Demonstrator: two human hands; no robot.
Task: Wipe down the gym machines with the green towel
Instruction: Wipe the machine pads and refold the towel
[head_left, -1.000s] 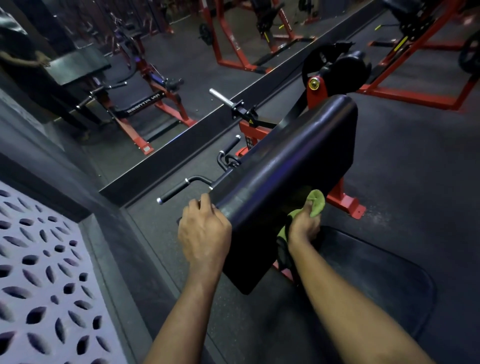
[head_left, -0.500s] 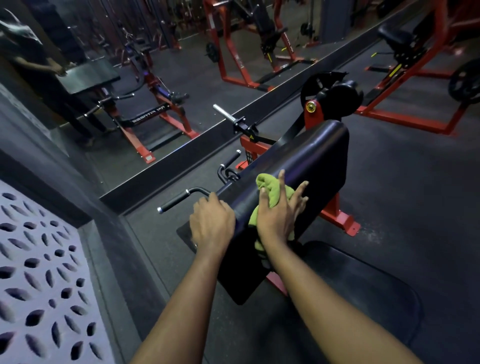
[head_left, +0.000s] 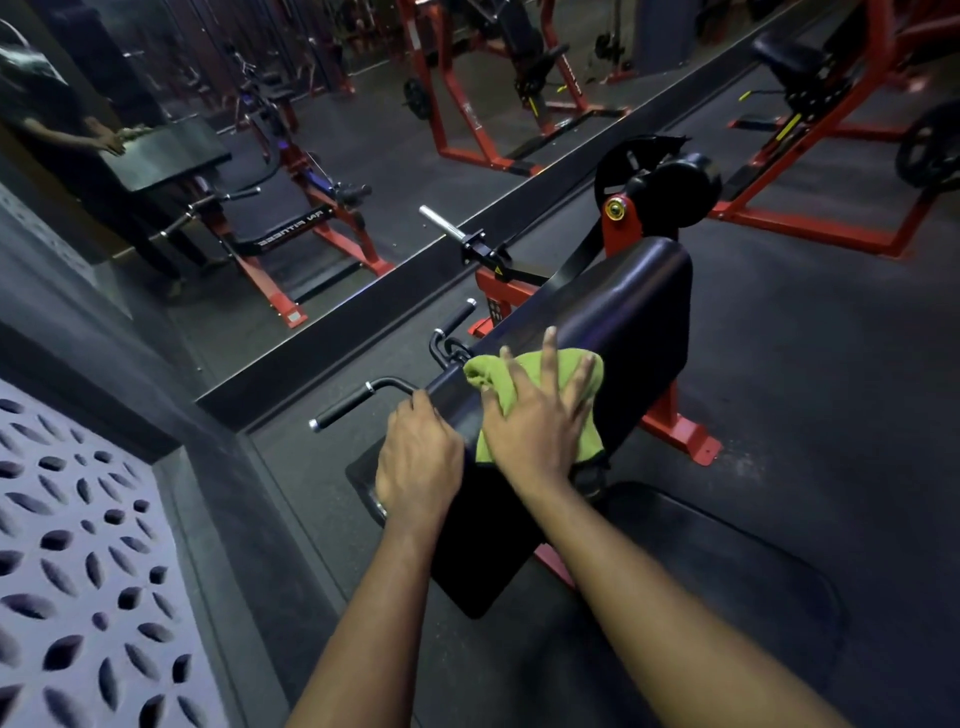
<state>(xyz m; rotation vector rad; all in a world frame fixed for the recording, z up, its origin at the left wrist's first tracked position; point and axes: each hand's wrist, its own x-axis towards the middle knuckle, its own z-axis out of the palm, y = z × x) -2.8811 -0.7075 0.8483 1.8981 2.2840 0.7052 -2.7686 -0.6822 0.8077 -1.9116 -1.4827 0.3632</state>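
Under my right grip (head_left: 540, 426), the green towel (head_left: 485, 374) is soft cloth, matt and rumpled.

Beneath the towel and under my left grip (head_left: 415, 457), I read the pad (head_left: 623, 312) as black vinyl-like skin, smooth and glossy, with light streaks along its curve.

Just left of the left grip, the handle (head_left: 340, 406) has a black matt sleeve that looks rubbery, with bright metal collars.

Beyond the right grip:
- The frame (head_left: 680, 436) is red painted metal with a slight sheen.
- The peg (head_left: 441, 221) is polished chrome.

The floor (head_left: 805, 389) is dark, matt and fine-grained.

Far left of the left grip, the wall panel (head_left: 78, 519) is pale, matt and pierced with leaf-shaped holes.
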